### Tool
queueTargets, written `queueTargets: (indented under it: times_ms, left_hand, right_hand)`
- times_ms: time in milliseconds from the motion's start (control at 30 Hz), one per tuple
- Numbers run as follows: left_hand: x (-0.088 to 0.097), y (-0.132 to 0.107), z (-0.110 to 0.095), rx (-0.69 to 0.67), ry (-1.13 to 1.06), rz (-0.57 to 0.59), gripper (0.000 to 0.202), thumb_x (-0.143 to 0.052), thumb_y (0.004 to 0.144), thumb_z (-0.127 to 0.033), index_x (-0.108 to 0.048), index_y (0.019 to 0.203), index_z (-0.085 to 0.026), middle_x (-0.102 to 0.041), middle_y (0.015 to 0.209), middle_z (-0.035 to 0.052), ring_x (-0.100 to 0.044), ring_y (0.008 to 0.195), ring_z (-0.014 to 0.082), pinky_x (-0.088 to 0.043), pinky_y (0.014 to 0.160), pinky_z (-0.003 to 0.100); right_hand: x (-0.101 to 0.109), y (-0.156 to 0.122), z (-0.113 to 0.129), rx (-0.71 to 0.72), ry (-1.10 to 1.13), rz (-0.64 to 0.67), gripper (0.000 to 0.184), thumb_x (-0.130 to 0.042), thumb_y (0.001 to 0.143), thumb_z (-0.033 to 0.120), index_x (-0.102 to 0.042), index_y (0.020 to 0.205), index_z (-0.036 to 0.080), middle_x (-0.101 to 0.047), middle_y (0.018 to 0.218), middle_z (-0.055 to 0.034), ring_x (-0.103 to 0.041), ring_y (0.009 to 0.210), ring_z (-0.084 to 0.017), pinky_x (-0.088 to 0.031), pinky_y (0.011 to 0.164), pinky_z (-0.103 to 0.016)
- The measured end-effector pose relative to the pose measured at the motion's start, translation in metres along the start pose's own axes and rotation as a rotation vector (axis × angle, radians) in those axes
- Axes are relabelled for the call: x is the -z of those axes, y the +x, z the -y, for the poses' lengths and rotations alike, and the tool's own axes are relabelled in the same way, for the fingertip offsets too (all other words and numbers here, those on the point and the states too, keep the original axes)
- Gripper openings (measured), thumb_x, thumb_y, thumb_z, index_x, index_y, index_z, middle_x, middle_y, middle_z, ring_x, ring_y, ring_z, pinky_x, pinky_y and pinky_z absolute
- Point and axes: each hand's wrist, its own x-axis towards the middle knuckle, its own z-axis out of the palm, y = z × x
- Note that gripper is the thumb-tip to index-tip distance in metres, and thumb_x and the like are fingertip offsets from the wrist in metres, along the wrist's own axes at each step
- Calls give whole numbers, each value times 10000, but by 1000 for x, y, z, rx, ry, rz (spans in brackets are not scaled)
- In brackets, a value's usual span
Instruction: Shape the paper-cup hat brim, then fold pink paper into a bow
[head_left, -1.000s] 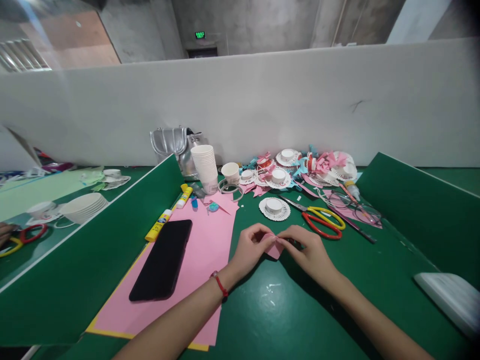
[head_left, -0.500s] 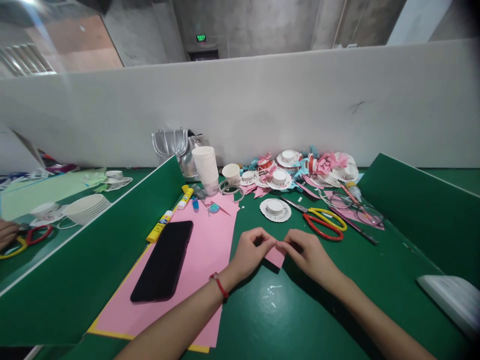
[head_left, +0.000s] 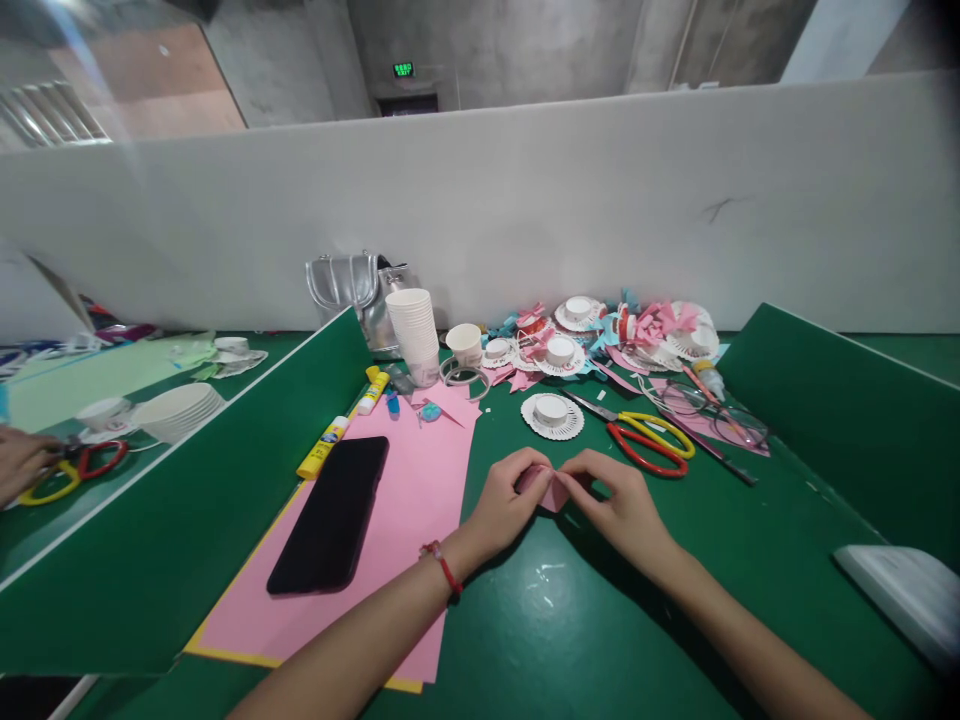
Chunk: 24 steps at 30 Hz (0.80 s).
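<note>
Between my two hands, just above the green table, is a small piece of pink paper (head_left: 553,496). My left hand (head_left: 511,500), with a red bracelet at its wrist, pinches the paper's left side between thumb and fingers. On the other side, my right hand (head_left: 611,497) pinches its upper right edge. The fingers partly cover the paper, so its full shape is hidden. Right beyond my hands lies a white paper-cup hat shape (head_left: 552,412) with a fringed brim. Scissors (head_left: 651,442) with red and yellow handles rest to the right of it.
At left, a black phone (head_left: 330,515) and glue sticks (head_left: 324,447) lie on pink sheets (head_left: 420,520). Stacked paper cups (head_left: 413,335) stand behind, beside a pile of paper crafts (head_left: 562,352). Green dividers (head_left: 225,490) flank the table; beyond the left one, another person's hand (head_left: 22,465) is near scissors.
The pink paper has tilted up and bent between my fingers, so less of its flat face hangs below them. Both hands stay pinched on it. The other person's hand has moved slightly right.
</note>
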Motion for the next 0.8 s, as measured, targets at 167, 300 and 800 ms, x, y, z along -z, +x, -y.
queueTargets:
  times_ms: [167, 300, 800]
  left_hand:
    - [-2, 1, 1, 25, 5, 37, 127, -449, 756, -199, -522, 662, -156, -490, 643, -19, -440, 628, 118, -342, 590, 206]
    - [-3, 0, 0, 36, -22, 7, 117, -454, 735, -171, -504, 630, -158, -473, 627, -27, -424, 615, 113, -337, 580, 204]
    - [-4, 5, 7, 195, -287, -95, 86, -571, 668, -203, -560, 622, -132, -510, 553, -23, -434, 482, 81, -350, 465, 194]
  right_hand:
    - [-4, 0, 0, -16, -20, 12, 115, -458, 766, 202, -536, 686, 175, -545, 613, -3, -489, 560, -124, -405, 540, -234]
    - [-4, 1, 2, -26, -35, 27, 101, -458, 745, 187, -514, 662, 175, -513, 585, 8, -466, 541, -116, -391, 515, -224]
    - [3, 3, -2, -103, -2, 7, 80, -470, 709, 172, -515, 643, 174, -523, 576, 9, -475, 531, -121, -394, 501, -226]
